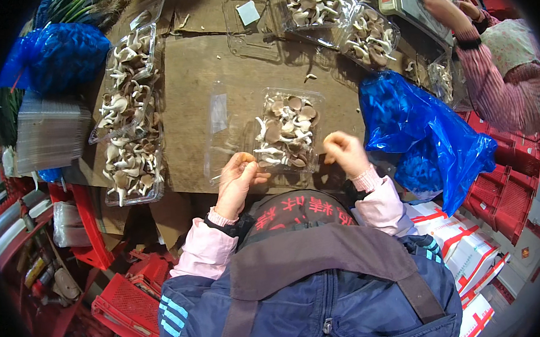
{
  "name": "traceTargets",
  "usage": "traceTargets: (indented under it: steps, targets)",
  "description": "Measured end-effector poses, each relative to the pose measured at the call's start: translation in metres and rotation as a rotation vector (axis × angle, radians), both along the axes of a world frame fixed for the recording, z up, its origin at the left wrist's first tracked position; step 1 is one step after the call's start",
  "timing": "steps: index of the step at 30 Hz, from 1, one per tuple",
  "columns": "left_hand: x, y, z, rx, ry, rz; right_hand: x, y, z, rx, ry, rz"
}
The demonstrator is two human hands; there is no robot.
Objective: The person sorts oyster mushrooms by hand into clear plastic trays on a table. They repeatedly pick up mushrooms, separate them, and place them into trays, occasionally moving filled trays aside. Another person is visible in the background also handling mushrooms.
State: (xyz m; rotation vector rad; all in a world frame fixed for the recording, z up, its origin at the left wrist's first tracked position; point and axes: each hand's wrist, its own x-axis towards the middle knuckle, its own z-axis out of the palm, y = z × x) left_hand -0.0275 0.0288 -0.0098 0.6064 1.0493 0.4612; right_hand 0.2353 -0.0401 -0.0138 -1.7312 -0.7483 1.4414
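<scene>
In front of me an open clear plastic clamshell box holds oyster mushrooms, heaped with caps and stems mixed. Its transparent lid, bearing a white label, lies folded out flat to the left. My left hand is at the near left corner of the box, by the lid, its fingers bent; whether it pinches anything is not clear. Just right of the box, my right hand hovers with curled fingers, and their inner side is hidden.
Mushroom-filled boxes line the left side; more stand at the back right. Stacked clear lids or boxes are far left. Blue plastic bags flank the wooden tabletop. A co-worker's hand is beside a scale.
</scene>
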Motion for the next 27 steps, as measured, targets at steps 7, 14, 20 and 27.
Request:
traceTargets:
  steps: [7,14,20,27]
  targets:
    - [-0.002,0.0,-0.002,0.013,-0.013,0.003,-0.002,0.08,0.025,0.651,-0.935,0.458]
    - [-0.002,-0.002,-0.006,0.015,-0.018,0.02,-0.025,0.103,0.016,0.646,-1.123,0.497]
    - [-0.003,-0.003,-0.008,0.017,-0.035,0.028,-0.007,0.095,0.018,0.679,-0.754,0.356]
    - [-0.004,-0.003,-0.008,0.002,-0.036,0.025,0.026,0.014,0.01,0.273,0.198,-0.101]
